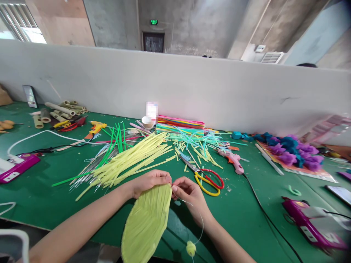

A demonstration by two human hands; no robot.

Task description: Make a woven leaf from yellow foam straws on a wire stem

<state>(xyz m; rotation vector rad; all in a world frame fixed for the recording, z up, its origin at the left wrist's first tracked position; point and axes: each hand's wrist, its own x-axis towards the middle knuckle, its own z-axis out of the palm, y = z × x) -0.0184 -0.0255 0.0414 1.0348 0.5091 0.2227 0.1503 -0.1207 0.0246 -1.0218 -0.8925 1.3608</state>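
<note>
In the head view, the left hand [152,179] pinched the upper end of the leaf-shaped piece [148,219] between thumb and fingers, and the piece hung below that grip, its lower end close to the frame edge. The right hand [193,199], just beside the left, pressed thumb and forefinger together on a thin clear line [203,221]; whether those fingertips also touched the piece could not be told. Status, as judged: the strips of the piece were already laid side by side into a complete leaf outline; the work at its upper end appeared unfinished, since the line was still uncut and trailed below the right hand to a small yellow-green ball [191,248]. Count: one leaf-shaped piece, one line and one ball at the grip; one pair of scissors [199,170] lying just beyond it to the right; two glue guns, comprising one pink glue gun [231,159] farther right and one yellow glue gun [97,127] beyond it to the left; two power strips, namely a left power strip [26,165] and a right power strip [312,226], each well apart from the grip. Loose yellow strips [137,157], beyond and left of the grip, overlapped too much to be counted.
</note>
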